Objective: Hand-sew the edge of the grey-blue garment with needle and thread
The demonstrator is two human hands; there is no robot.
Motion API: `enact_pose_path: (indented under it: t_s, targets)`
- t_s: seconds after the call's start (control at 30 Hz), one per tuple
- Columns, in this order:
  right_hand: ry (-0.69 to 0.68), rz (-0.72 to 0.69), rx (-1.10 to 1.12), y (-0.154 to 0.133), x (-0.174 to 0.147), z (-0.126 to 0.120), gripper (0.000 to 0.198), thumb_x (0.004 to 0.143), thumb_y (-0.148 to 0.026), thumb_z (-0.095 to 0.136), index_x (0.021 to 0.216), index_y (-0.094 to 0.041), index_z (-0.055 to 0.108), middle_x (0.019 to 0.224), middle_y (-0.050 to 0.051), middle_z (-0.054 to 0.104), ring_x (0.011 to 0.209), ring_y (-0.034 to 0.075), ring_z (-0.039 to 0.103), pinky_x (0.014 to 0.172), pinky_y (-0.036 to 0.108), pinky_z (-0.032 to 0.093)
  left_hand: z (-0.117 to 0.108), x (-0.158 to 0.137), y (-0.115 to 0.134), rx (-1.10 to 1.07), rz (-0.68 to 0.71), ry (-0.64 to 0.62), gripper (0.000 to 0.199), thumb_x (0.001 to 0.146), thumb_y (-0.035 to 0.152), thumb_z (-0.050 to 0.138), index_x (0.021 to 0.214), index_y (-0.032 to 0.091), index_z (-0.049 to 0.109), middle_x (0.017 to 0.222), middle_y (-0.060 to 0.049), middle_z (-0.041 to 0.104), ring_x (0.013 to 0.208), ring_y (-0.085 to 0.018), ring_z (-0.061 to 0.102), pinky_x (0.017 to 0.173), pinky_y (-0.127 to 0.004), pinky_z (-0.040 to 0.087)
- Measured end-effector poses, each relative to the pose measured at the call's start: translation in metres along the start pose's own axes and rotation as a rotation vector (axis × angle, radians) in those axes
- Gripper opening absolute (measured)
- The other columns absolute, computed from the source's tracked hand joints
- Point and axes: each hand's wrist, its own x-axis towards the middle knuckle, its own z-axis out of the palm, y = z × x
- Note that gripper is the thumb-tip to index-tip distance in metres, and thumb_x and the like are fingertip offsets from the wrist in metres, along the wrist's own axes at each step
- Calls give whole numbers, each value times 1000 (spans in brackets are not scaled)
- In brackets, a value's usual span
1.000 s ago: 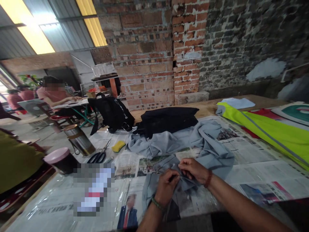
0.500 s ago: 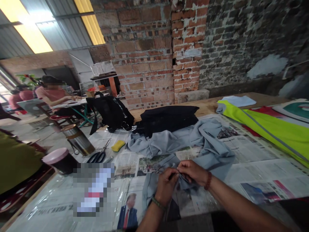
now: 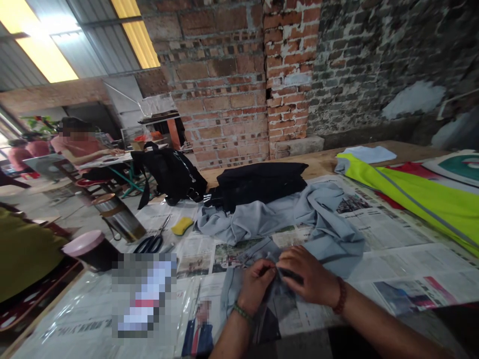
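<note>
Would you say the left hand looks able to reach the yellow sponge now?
Probably yes: the yellow sponge lies uncovered, nothing standing between it and the left hand, though that hand is at the grey cloth.

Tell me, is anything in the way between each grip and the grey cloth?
Nothing that shows: the left grip and right grip are both right at the grey cloth. The scissors and sponge lie off to the left. Fingers hide the exact pinching spot.
</note>
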Motion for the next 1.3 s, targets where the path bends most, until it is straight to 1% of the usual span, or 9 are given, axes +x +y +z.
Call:
enact_pose_path:
  t_s: [0.2,0.37,0.47,0.63,0.8,0.93,1.0,1.17,1.3]
  targets:
    - [27,-68,-166,3,-2,24,9,82,-17,48,87,-17,55,82,5,55,80,17,43,72,33,33,0,0,2,28,22,5,7,66,22,58,64,16,61,62,2,55,62,-11,46,62,-21,37]
    - [67,-111,-201,5,-4,29,11,85,-18,44,87,-17,55,80,5,55,79,17,43,70,33,32,-1,0,1,28,32,-11,8,67,23,58,64,17,62,63,1,56,63,-12,48,63,-22,38]
    - [85,-78,-197,6,-7,32,10,84,-20,46,84,-17,55,80,5,55,79,17,44,71,33,32,0,0,-1,-19,38,-10,9,66,24,60,69,16,63,68,0,59,66,-13,51,66,-23,40]
    - [118,-16,-113,8,-9,36,10,85,-18,46,83,-17,56,79,4,58,78,16,47,71,32,34,0,0,-3,-166,-4,-21,21,65,25,64,83,16,59,69,1,59,65,-11,52,64,-22,39]
    - [152,-4,50,7,-7,32,12,86,-18,46,87,-18,58,80,3,61,75,14,52,71,30,39,-1,-2,-1,-177,-12,-22,25,64,26,67,85,15,59,68,0,57,63,-11,50,60,-20,36]
    - [180,17,85,6,-5,30,11,86,-20,47,85,-18,57,79,3,61,74,13,53,70,29,41,-1,-3,0,-181,-31,-6,25,64,24,66,86,15,59,67,1,55,60,-9,47,57,-19,33]
    - [183,0,54,6,-3,29,12,86,-20,45,85,-18,57,81,4,60,77,14,52,71,30,40,0,-3,0,-187,-37,-4,25,63,24,66,85,15,58,67,2,55,59,-9,46,57,-19,34]
    - [169,-129,-53,1,-1,32,15,86,-12,37,84,-15,53,85,7,57,87,17,47,76,33,38,1,0,-3,-152,3,-6,24,65,19,61,88,15,56,64,3,55,60,-9,47,60,-20,35]
    - [134,-171,-100,-3,0,34,15,85,-9,35,81,-14,49,81,6,54,81,17,45,73,33,36,1,1,-6,-149,29,-10,28,64,16,59,92,16,54,64,4,55,60,-9,47,58,-19,35]
